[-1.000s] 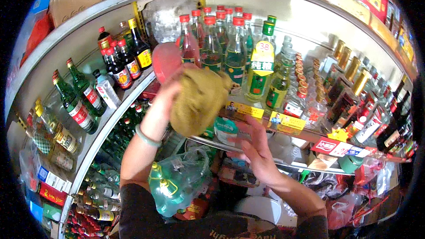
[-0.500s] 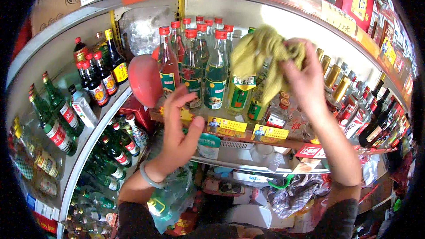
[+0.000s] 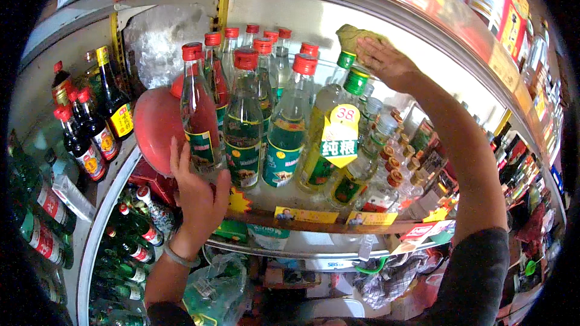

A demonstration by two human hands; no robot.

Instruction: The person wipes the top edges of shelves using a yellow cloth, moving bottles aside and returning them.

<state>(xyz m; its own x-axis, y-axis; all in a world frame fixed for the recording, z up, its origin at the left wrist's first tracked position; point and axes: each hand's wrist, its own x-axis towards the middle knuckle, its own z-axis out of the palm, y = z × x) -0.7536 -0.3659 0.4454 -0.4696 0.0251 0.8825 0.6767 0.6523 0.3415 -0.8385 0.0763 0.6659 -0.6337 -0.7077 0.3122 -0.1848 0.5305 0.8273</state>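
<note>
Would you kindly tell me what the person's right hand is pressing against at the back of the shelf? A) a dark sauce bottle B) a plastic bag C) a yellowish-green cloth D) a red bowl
C: the right hand lies on a yellowish-green cloth above the green-capped bottles.

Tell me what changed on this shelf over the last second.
The yellowish cloth passed from the left hand to the right hand, which carried it up and right to the back of the shelf, behind the green-capped bottles. The left hand dropped to the front red-capped bottle. The bottles stayed in place.
</note>
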